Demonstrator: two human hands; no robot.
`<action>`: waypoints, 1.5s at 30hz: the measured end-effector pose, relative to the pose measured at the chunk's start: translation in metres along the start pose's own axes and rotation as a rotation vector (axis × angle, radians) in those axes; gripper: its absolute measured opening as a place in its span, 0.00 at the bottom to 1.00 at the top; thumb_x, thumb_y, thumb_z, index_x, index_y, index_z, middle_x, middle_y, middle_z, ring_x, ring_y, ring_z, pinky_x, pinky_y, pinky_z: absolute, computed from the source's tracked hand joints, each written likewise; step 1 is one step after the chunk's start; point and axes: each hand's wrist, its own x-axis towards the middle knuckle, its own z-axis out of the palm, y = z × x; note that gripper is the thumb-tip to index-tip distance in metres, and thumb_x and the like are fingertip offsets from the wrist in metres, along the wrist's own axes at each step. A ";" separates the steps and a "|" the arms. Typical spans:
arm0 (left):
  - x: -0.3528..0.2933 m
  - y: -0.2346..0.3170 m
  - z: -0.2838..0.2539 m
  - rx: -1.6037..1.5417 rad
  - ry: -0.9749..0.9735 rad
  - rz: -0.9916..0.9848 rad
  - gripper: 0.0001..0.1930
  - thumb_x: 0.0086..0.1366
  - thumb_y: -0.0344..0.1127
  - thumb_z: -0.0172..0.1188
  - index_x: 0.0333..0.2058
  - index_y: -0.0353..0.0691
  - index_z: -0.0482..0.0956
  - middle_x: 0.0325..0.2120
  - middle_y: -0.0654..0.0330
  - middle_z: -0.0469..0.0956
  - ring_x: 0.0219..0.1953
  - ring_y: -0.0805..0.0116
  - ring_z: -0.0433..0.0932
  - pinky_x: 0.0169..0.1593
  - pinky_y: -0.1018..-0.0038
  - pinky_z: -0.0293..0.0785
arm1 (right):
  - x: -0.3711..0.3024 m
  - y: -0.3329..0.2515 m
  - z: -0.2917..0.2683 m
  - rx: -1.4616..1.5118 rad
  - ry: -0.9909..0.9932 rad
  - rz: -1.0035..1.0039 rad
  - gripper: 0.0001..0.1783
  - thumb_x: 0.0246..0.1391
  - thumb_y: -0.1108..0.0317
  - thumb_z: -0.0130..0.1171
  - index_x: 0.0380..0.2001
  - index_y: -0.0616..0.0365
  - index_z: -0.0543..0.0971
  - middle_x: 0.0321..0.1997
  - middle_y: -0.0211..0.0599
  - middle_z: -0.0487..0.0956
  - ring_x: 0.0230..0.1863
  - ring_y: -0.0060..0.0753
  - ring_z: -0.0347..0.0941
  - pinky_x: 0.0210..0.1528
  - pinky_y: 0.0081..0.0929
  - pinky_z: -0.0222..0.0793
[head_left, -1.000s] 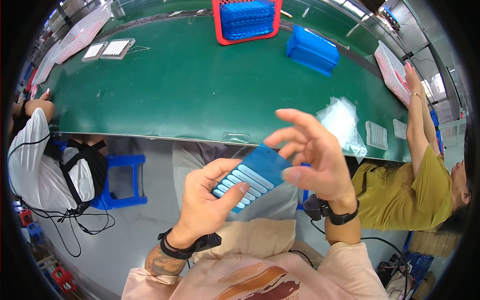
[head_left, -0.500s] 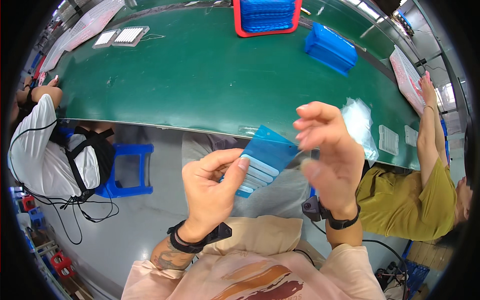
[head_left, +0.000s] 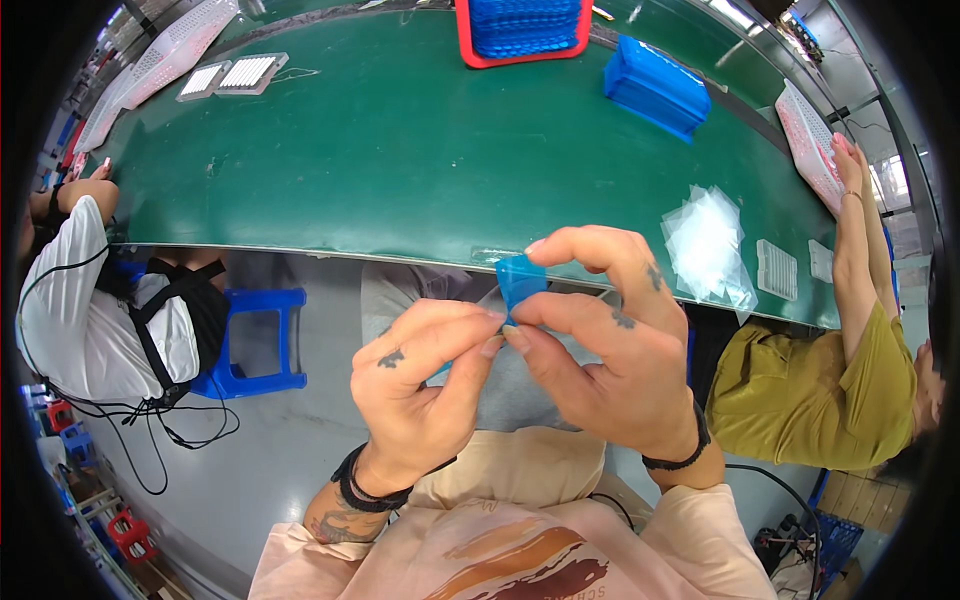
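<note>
In front of my body, just off the table's near edge, both hands hold a translucent blue plastic pouch (head_left: 518, 276) with their fingertips almost meeting. My left hand (head_left: 420, 365) pinches it between thumb and fingers. My right hand (head_left: 612, 335) is closed at its other side, thumb and index finger pinching the plastic while another finger reaches over its upper end. Most of the pouch, including its white strips, is hidden behind my fingers.
On the green table (head_left: 350, 160) lie a pile of clear plastic bags (head_left: 705, 245), white slotted trays (head_left: 777, 270), a blue stack (head_left: 655, 88) and a red-rimmed bin (head_left: 525, 58) of blue pouches. Co-workers sit on both sides; a blue stool (head_left: 265, 340) stands at left.
My right hand, which was apart and open, has come left and down onto the pouch. The pouch has turned, and its white strips no longer show.
</note>
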 end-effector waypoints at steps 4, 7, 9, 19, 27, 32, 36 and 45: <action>0.002 0.001 -0.002 0.054 -0.028 0.040 0.09 0.52 0.16 0.62 0.33 0.31 0.82 0.29 0.53 0.81 0.29 0.67 0.80 0.31 0.77 0.75 | -0.002 0.003 0.005 0.044 0.029 -0.022 0.10 0.37 0.73 0.68 0.27 0.57 0.79 0.44 0.36 0.75 0.38 0.40 0.71 0.37 0.34 0.66; -0.001 -0.001 -0.002 0.030 -0.015 0.012 0.09 0.52 0.16 0.62 0.33 0.31 0.82 0.29 0.53 0.81 0.29 0.66 0.80 0.31 0.76 0.75 | -0.003 0.001 0.006 0.040 0.025 -0.001 0.10 0.37 0.73 0.68 0.28 0.57 0.80 0.44 0.36 0.75 0.37 0.40 0.71 0.37 0.34 0.66; -0.001 0.000 -0.003 0.037 -0.017 0.017 0.09 0.52 0.16 0.62 0.33 0.31 0.82 0.28 0.53 0.81 0.28 0.66 0.80 0.32 0.76 0.75 | -0.001 -0.003 0.003 0.061 0.013 0.007 0.10 0.37 0.74 0.67 0.28 0.58 0.80 0.43 0.36 0.75 0.37 0.40 0.71 0.36 0.34 0.66; -0.004 -0.002 -0.002 -0.021 0.001 -0.032 0.09 0.51 0.16 0.63 0.32 0.31 0.82 0.28 0.54 0.81 0.28 0.68 0.79 0.31 0.77 0.73 | -0.002 -0.002 0.005 0.047 0.000 0.012 0.09 0.40 0.75 0.68 0.29 0.59 0.82 0.43 0.39 0.76 0.40 0.37 0.74 0.37 0.28 0.69; -0.008 -0.004 0.000 -0.075 0.021 -0.120 0.07 0.54 0.17 0.63 0.32 0.31 0.82 0.28 0.55 0.80 0.28 0.71 0.78 0.32 0.78 0.72 | -0.006 -0.001 0.011 0.099 0.024 0.074 0.07 0.41 0.78 0.65 0.28 0.60 0.81 0.41 0.39 0.75 0.39 0.36 0.74 0.38 0.28 0.70; -0.008 -0.004 -0.003 -0.339 0.128 -0.354 0.04 0.60 0.20 0.61 0.35 0.31 0.80 0.29 0.59 0.80 0.30 0.78 0.75 0.34 0.81 0.71 | -0.011 0.018 0.000 0.246 0.095 0.273 0.05 0.45 0.77 0.63 0.29 0.59 0.81 0.40 0.37 0.75 0.40 0.33 0.74 0.40 0.25 0.71; -0.008 -0.006 -0.002 -0.421 0.212 -0.420 0.07 0.62 0.22 0.60 0.39 0.31 0.79 0.30 0.61 0.80 0.31 0.80 0.75 0.36 0.82 0.71 | -0.016 0.039 -0.015 0.533 0.433 0.397 0.06 0.46 0.76 0.64 0.30 0.58 0.81 0.42 0.38 0.75 0.39 0.28 0.74 0.41 0.25 0.71; -0.010 -0.003 0.012 -0.056 0.178 -0.183 0.13 0.56 0.18 0.61 0.41 0.31 0.82 0.27 0.57 0.80 0.30 0.73 0.76 0.34 0.80 0.71 | -0.001 0.006 0.012 -0.372 0.381 -0.129 0.12 0.34 0.76 0.67 0.28 0.55 0.81 0.40 0.37 0.75 0.37 0.42 0.73 0.39 0.33 0.71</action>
